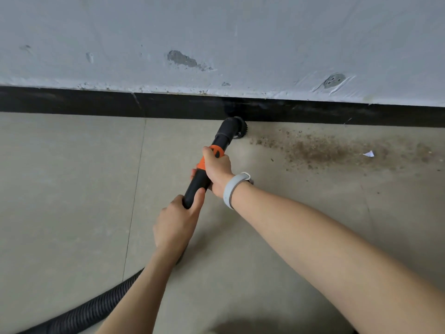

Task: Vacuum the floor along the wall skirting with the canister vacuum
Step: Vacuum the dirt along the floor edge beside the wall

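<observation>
Step in hand: nozzle pass along the skirting, judged under way; floor left of the nozzle looks clean, dirt remains to its right.
Left hand [177, 221]: closed around the lower end of the black wand [199, 179], centre of frame, thumb lying along the tube.
Right hand [216, 171]: closed around the wand higher up, over the orange collar [215, 151]; pale wristband [232, 189] on that wrist. Hands near each other, not touching as far as I can tell.
Brush nozzle [234, 127]: round, black, on the floor, touching or just against the black skirting [72, 101], centre of frame slightly above middle.
Hose [91, 309]: ribbed, black, runs off the lower left corner. Canister not in view.
Dirt patch [320, 151]: brown grit band right of the nozzle, near the skirting, thinning toward the right edge.
Paper scrap [369, 154]: white, lying in the grit, right side.
Wall [216, 32]: chipped grey paint, round patched spot at upper right.
Risk 1: the scrap could seal over the brush mouth and choke suction if swept over flat.
Risk 2: a fast sideways push may scatter grit ahead of the bristles, not lift it.
Risk 3: hard nozzle rubbing the skirting could scuff it or knock loose more flaking wall paint.
Risk 4: hose trailing behind may snag and jerk the wand off line.
Writing: no brand or text readable; dark marks on the orange collar, too small to make out.
</observation>
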The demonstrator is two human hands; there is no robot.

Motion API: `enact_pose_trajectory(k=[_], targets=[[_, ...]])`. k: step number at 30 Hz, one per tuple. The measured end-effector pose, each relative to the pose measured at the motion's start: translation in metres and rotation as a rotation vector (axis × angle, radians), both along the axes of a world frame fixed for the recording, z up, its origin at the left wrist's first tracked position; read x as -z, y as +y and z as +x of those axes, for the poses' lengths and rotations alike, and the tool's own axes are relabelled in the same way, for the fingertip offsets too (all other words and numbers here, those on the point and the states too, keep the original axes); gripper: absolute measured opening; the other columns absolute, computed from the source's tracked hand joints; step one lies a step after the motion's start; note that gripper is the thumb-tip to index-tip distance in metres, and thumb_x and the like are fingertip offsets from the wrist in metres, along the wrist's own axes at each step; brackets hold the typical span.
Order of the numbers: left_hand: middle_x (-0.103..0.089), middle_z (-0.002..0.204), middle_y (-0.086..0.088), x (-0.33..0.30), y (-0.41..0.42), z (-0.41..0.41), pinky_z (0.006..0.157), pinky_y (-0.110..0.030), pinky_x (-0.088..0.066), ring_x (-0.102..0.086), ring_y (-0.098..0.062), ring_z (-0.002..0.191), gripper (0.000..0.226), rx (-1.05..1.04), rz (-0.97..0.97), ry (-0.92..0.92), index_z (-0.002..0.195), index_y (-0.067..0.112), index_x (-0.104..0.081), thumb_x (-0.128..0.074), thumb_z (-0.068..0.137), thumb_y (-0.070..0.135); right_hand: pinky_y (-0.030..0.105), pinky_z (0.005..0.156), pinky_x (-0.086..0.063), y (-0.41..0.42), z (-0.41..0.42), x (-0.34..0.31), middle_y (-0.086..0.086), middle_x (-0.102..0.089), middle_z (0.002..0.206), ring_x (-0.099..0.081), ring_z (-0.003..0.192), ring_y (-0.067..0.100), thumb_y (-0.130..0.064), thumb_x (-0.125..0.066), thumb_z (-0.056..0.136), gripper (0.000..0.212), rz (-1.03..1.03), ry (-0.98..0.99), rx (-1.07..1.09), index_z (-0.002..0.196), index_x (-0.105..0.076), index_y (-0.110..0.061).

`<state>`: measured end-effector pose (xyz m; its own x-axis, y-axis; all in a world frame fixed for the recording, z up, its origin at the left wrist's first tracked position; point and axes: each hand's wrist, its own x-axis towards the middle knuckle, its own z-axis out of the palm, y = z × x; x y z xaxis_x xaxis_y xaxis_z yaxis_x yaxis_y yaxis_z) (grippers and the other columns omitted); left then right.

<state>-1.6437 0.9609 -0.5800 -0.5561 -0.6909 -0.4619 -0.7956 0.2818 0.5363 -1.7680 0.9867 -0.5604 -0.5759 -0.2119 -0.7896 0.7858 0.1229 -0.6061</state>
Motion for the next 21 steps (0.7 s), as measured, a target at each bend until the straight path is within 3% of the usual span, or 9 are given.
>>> enact_pose_trajectory(k=[6,14,21], targets=[[-0.065,0.065,-0.006,0.001,0.027,-0.02,0.065,-0.036,-0.052,-0.064,-0.025,0.064,0.054,-0.018,-0.006,-0.023,0.072,0.016,-0.052,-0.037,0.085,0.067,0.04,0.071,-0.059,0.023,-0.017,0.016,0.009,-0.056,0.072,-0.058,0.057,0.024,-0.03,-0.05,0.092,0.037,0.002,0.031,-0.039,0.121,-0.041,-0.009],[-0.066,0.067,-0.01,0.001,0.069,-0.058,0.07,-0.043,-0.053,-0.065,-0.027,0.066,0.048,0.107,-0.058,-0.059,0.079,0.013,-0.054,-0.041,0.089,0.058,0.024,0.048,-0.05,0.085,-0.053,0.018,0.01,-0.052,0.076,-0.057,0.051,0.02,-0.026,-0.05,0.093,0.039,-0.117,-0.002,0.057,0.127,-0.04,-0.008],[-0.066,0.067,-0.011,-0.001,0.1,-0.078,0.066,-0.041,-0.05,-0.062,-0.03,0.065,0.047,0.099,-0.113,-0.102,0.079,0.012,-0.054,-0.042,0.09,0.057,0.023,0.046,-0.051,0.121,-0.072,0.012,0.009,-0.051,0.078,-0.056,0.056,0.019,-0.025,-0.048,0.095,0.037,-0.172,-0.029,0.079,0.126,-0.035,-0.01]])
